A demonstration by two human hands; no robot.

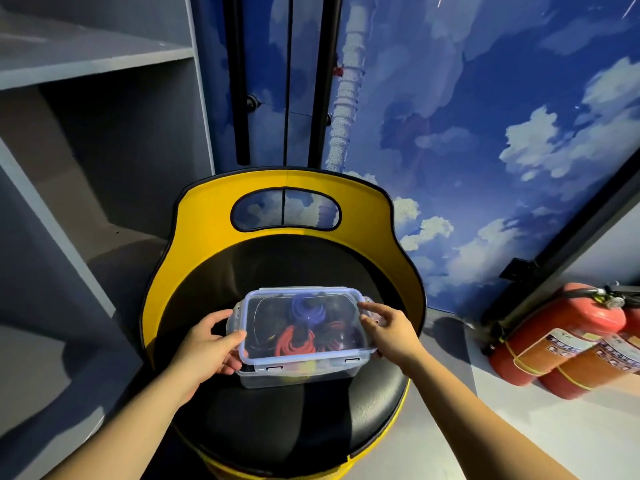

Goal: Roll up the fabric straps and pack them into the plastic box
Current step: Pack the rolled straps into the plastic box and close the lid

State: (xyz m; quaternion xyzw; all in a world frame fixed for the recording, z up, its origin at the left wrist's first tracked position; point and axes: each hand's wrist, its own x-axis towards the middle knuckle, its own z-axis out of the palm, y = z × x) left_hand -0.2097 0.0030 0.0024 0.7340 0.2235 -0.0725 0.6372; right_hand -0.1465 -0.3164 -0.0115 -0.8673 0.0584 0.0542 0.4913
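Observation:
A clear plastic box (298, 374) with a blue-rimmed lid (301, 292) sits on the black seat of a yellow chair (207, 216). Through the lid I see rolled fabric straps: a blue one (306, 310), a red one (294, 342) and darker ones. My left hand (207, 341) grips the box's left end, thumb on the lid and fingers under the side. My right hand (388, 327) holds the right end, fingers curled at the lid's side clip.
Grey shelves (86, 64) stand to the left. Two red fire extinguishers (568, 337) lie on the floor at the right. A blue sky-patterned wall (485, 116) is behind the chair. The seat's front (277, 427) is bare black cushion.

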